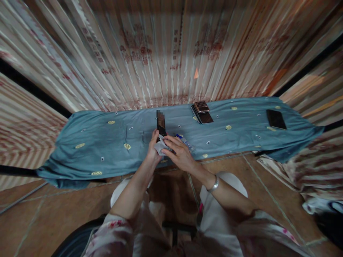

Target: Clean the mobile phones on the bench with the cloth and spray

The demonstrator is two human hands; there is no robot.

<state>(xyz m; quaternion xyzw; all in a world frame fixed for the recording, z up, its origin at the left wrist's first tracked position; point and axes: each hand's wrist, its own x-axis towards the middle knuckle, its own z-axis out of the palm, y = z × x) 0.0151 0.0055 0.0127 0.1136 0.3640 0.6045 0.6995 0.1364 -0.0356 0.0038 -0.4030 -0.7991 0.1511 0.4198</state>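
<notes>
My left hand (154, 148) is closed around the lower end of a narrow dark phone (161, 123), whose upper part points away from me over the cloth. A crumpled white wipe (160, 147) lies between my two hands, against the phone's lower end. With its fingers bent over the wipe, my right hand (180, 153) presses it from the right. Just beyond my right fingers a clear bottle with a blue cap (187, 144) rests on the cloth, partly hidden by that hand.
A blue-green patterned cloth (107, 157) covers the long surface before me. Stacked dark phones or tablets (205, 117) lie right of centre, and a dark tablet-like slab (276, 119) lies farther right. Patterned curtains (160, 53) hang behind, with black poles (34, 87) at the sides.
</notes>
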